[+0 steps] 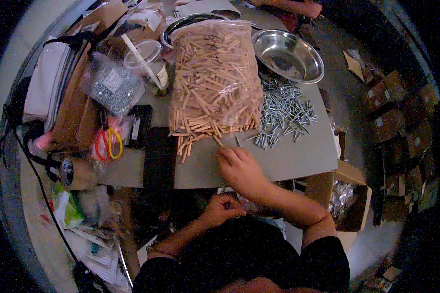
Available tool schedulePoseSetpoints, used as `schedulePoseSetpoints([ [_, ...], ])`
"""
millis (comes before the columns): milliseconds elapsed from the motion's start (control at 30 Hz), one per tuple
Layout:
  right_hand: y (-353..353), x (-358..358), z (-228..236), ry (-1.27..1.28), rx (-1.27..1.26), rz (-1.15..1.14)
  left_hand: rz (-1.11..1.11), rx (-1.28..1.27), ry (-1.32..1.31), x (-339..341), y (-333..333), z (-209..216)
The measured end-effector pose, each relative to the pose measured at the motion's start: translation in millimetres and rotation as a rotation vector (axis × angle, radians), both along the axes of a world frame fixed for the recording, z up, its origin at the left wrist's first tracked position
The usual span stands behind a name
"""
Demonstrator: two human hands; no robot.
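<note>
A: What is hard to make out here?

B: The left hand [223, 207] sits low, below the near edge of the table [298, 156], curled into a loose fist. It seems to pinch something small, but the thing is too dark and tiny to tell. The far end of the table is crowded, and a second steel bowl [181, 22] is mostly hidden behind the clear bag [215, 73].

A: And the right hand [239, 168]?

B: Palm down on the table, fingers [226, 155] narrowly spread, tips touching the loose wooden dowels [193, 139] spilled from the bag's near end. Whether it grips one, I cannot tell.

A: How do the dowels look?

B: Short, pale tan pegs, scattered at angles just left of the hand. To the right lies a heap of silvery screws [283, 112], with a shiny round bowl [287, 54] beyond it.
</note>
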State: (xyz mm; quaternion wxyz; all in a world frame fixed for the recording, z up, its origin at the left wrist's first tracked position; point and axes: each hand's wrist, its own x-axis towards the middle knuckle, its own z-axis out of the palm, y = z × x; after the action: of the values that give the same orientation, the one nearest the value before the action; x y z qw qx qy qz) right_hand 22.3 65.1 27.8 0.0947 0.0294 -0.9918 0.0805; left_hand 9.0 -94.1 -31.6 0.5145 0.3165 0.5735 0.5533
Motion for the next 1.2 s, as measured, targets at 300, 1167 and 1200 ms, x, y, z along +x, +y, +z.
schedulePoseSetpoints([
  [300, 11, 44, 12, 0.019, -0.21, -0.224, -0.09, -0.073, -0.029, -9, 8, 11],
  [1167, 32, 2, 22, 0.167, 0.059, -0.485, 0.2, 0.22, -0.02, -38, -5, 51],
  [1200, 33, 3, 15, 0.155, 0.056, -0.473, 0.238, 0.185, 0.163, -42, -6, 55],
])
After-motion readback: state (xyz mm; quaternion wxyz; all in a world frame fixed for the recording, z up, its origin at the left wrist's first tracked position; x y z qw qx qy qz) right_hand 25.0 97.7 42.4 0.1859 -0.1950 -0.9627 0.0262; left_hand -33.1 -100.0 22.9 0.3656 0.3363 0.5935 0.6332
